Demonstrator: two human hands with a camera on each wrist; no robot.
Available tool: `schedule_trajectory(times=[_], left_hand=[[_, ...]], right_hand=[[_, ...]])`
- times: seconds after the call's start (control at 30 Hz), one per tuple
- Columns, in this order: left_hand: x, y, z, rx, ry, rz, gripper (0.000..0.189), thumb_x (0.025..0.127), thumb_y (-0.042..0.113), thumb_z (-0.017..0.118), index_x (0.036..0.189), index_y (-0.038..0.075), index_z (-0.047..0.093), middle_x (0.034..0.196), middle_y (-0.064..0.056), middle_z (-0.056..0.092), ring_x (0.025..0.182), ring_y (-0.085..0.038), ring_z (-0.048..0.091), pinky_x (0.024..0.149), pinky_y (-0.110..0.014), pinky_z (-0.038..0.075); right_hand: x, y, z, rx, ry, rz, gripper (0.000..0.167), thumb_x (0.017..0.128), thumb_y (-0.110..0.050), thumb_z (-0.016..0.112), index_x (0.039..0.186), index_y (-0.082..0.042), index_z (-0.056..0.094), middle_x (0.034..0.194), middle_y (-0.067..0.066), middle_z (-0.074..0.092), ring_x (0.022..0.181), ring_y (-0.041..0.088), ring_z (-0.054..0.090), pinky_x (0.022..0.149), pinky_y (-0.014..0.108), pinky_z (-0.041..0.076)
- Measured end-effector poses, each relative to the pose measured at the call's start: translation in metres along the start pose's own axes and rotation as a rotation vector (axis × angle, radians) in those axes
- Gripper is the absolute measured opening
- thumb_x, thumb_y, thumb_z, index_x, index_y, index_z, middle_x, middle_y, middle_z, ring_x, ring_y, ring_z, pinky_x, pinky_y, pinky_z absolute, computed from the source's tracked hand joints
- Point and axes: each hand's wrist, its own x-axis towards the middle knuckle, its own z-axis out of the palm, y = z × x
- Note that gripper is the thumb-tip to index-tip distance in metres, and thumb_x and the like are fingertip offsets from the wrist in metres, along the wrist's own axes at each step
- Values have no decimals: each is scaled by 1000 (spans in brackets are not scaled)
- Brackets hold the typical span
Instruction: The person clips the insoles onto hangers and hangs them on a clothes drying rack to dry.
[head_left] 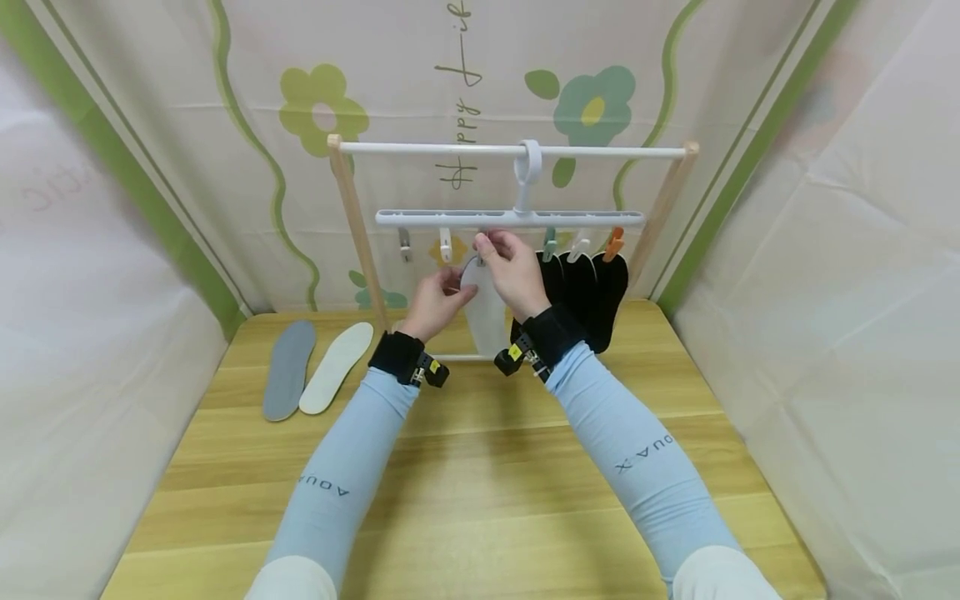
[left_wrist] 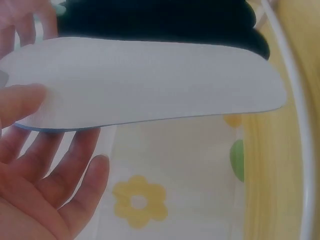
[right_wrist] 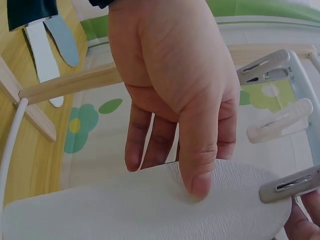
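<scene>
A white insole (head_left: 486,317) hangs lengthwise below a white clip hanger (head_left: 450,218). My left hand (head_left: 437,302) pinches its near edge, thumb on the front face and fingers behind, as the left wrist view shows. In the right wrist view a grey clip (right_wrist: 290,186) sits over the insole's rounded top end. My right hand (head_left: 516,271) is up at the hanger bar, thumb and fingers bent around this clip, which they mostly hide in the head view. Black insoles (head_left: 581,292) hang to the right from a green clip (head_left: 550,242), a white clip and an orange clip (head_left: 614,243).
Two bare clips, one grey (head_left: 405,245) and one white (head_left: 446,245), hang on the left. The hanger hooks over a white rail (head_left: 427,149) between wooden posts (head_left: 352,225). A grey insole (head_left: 289,371) and another pale insole (head_left: 337,368) lie on the wooden table (head_left: 450,500).
</scene>
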Motion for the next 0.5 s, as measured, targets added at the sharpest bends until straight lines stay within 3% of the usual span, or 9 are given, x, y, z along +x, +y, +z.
schedule_trajectory(times=[0.2,0.5], left_hand=[[4,1,-3,-18,-24,-36,38,96,22,68,126,1,59,113,-14,65,104,-27,62,89,-39,52],[8,2,-5,5,0,13,27,94,15,69,113,-2,62,111,-17,66,103,-29,63,90,-40,53]], right_hand=[[1,3,-1,-4,11,-20,43,98,-37,62,130,-9,61,125,5,65,117,14,59,101,31,45],[-1,2,-5,0,-6,-81,44,97,-37,64,130,-9,62,125,5,65,118,14,58,102,33,44]])
